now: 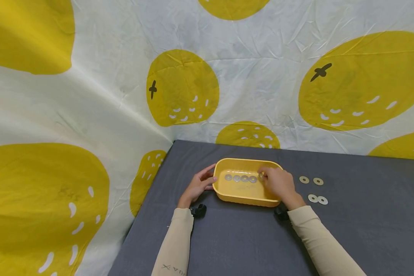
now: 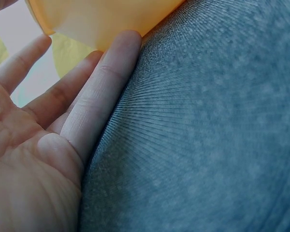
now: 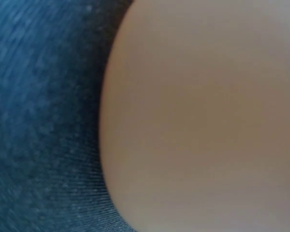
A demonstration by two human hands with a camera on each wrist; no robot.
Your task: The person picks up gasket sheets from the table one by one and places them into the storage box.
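Centrally in the head view, a yellow tray (image 1: 243, 191) is seen on the grey tabletop (image 1: 248, 245), with a row of four metal washers (image 1: 240, 178) laid across its floor. The left hand (image 1: 199, 185) is placed against the tray's left wall, its fingers (image 2: 104, 92) held straight and together, touching the yellow plastic and the cloth. The right hand (image 1: 278, 183) is lowered over the right part of the tray, its fingertips curled down onto a fifth washer (image 1: 261, 176) at the row's right end; whether that washer is pinched cannot be told. Four loose washers (image 1: 314, 189) are spread on the tabletop, right of the tray. Behind, a white cloth with yellow fruit (image 1: 183, 88) is hung.
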